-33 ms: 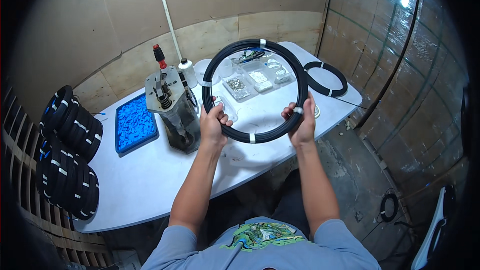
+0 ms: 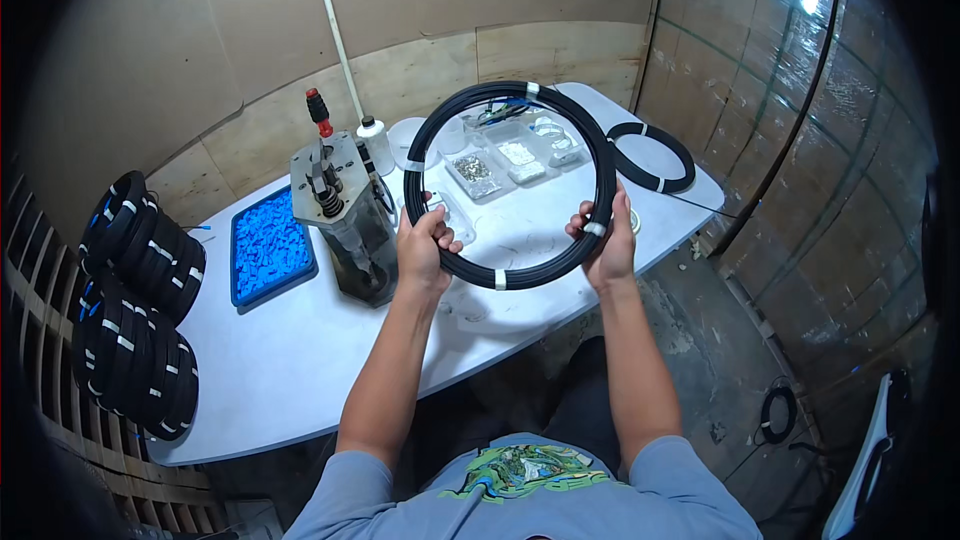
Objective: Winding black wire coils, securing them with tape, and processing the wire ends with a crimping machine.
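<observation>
While fingers [image 2: 446,239] clasp lower sides, coil [image 2: 530,276] spans between.

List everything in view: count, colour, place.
held coil: one, black, between both hands
flat coil: one, black, table's right
floor coil: one, black, lower right
coil stacks: two, black, table's left
tray: one, blue, beside machine
pieces: many, blue, in tray
machine: one, grey, table's left half
bottle: one, white, behind machine
parts boxes: several, clear, mid-table
tools: uncounted, dark, table's back
table: one, white, centre
pole: one, white, back wall
wrapped stack: one, brown, right side
left hand: one, bare, held coil's left
right hand: one, bare, held coil's right
shirt: one, grey, bottom edge
</observation>
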`<state>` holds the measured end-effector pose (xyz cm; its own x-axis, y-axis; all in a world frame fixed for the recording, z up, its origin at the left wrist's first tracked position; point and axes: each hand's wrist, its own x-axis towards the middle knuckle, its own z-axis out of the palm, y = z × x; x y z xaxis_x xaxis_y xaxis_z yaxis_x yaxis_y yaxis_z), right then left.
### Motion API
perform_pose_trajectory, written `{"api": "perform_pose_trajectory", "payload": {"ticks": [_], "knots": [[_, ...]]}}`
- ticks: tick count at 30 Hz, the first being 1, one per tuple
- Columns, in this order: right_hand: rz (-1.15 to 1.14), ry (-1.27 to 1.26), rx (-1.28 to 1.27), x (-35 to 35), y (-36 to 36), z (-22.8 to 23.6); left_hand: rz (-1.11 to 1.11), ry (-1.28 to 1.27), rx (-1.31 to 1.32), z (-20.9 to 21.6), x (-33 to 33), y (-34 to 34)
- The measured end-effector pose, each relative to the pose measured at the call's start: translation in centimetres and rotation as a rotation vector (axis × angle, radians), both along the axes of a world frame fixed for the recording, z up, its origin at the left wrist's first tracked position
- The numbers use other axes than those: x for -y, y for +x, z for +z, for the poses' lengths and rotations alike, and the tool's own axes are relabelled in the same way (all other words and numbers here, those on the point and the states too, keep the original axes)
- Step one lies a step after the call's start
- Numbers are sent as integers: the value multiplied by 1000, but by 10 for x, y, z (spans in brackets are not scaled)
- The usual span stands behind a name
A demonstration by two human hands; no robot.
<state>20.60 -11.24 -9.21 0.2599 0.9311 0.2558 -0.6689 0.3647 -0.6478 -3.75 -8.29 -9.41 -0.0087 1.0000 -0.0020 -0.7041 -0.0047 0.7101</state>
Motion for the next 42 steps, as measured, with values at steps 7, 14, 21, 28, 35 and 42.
{"api": "perform_pose_trajectory", "payload": {"ticks": [7, 14, 21, 28, 35, 42], "knots": [[80, -54, 154, -3, 15, 8, -76, 24, -129, 14, -15, -20], [-33, 67, 267, 12, -1, 2, -173, 34, -188, 15, -30, -39], [-79, -106, 261, -5, 10, 2, -129, 81, -341, 29, -15, -29], [-28, -255, 263, -3, 9, 6, -157, -9, -383, 38, -19, -31], [-33, -234, 259, 14, -9, 27, -237, -126, -295, 24, -40, -48], [14, -235, 230, -1, 3, 21, -188, -78, -314, 35, -30, -41]]}}
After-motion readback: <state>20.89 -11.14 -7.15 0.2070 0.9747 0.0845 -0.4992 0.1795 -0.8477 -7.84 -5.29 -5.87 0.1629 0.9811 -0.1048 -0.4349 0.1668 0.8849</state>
